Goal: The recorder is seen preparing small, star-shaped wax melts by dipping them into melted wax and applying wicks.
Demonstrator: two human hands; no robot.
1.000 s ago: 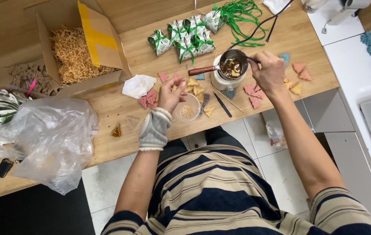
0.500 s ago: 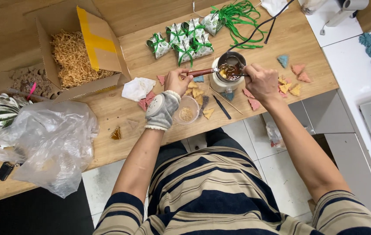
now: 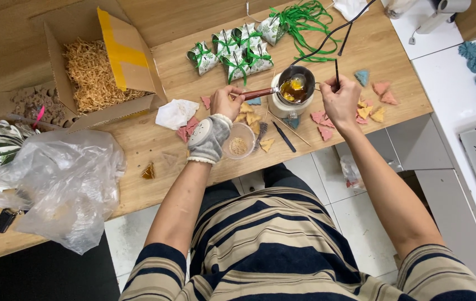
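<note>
Your left hand [image 3: 225, 102] grips the small pan [image 3: 293, 89] by its wooden handle | your right hand [image 3: 340, 99] pinches a thin dark stick [image 3: 336, 71], just right of the pan | white-green ribboned gift packages [image 3: 232, 49] behind the pan.

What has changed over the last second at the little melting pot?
The left hand moved up from the plastic cup and took hold of the pot's wooden handle. The right hand lifted its thin dark stick upright. Pot, triangles and gift pouches stayed put.
</note>
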